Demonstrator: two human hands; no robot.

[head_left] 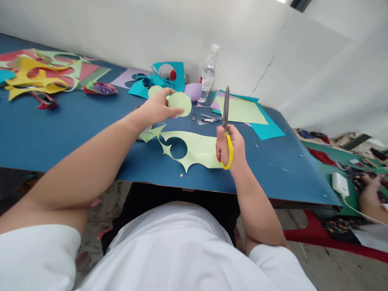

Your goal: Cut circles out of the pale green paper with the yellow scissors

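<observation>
My left hand (159,107) is closed on a pale green paper circle (181,104), thumb against its lower edge, above the blue table (91,133). Behind that hand another pale green circle (154,90) shows in part. My right hand (232,147) grips yellow-handled scissors (226,111), their blades together and pointing up. Under and beside the right hand lies a pale green paper sheet (201,147) with a round hole and curved cut edges; the hand hides its right end.
A water bottle (208,74) stands near the wall. Stacked paper sheets (242,110) lie at the right, with pens (210,119) to their left. Blue paper scraps (172,76) and yellow cut paper (39,76) lie farther left. Another person's hand (371,186) shows at a green table.
</observation>
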